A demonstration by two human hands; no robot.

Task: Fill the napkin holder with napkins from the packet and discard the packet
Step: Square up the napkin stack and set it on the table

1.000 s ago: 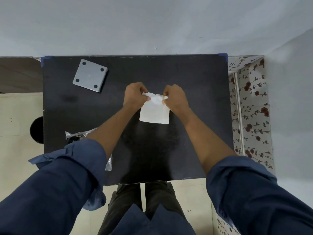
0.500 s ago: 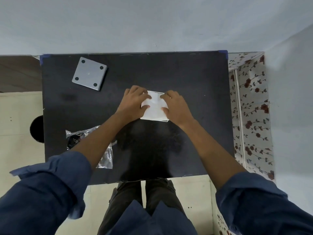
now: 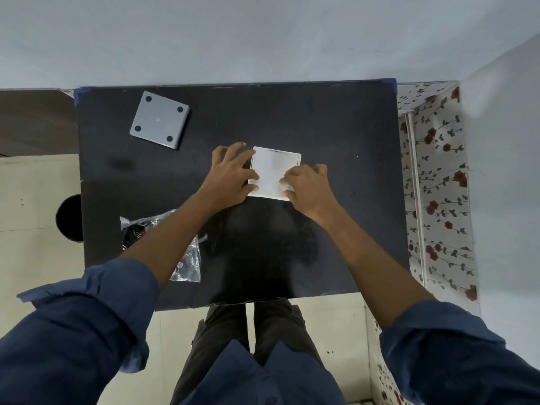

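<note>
The stack of white napkins (image 3: 273, 171) lies flat mid-table, out of its packet (image 3: 187, 258), left hand (image 3: 230, 173) with fingers spread at its left edge and right hand (image 3: 306, 185) with fingers curled on its near-right corner, while filling the overturned grey holder (image 3: 159, 119) far-left and binning the near-left packet seemingly remain, with bare table (image 3: 350, 229) all around.

On the black table (image 3: 336, 127): one white napkin stack (image 3: 273, 171), one grey square holder (image 3: 159, 123), one crumpled clear packet (image 3: 187, 258), two hands.

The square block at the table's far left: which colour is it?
Grey, with four dark dots; head view.
</note>
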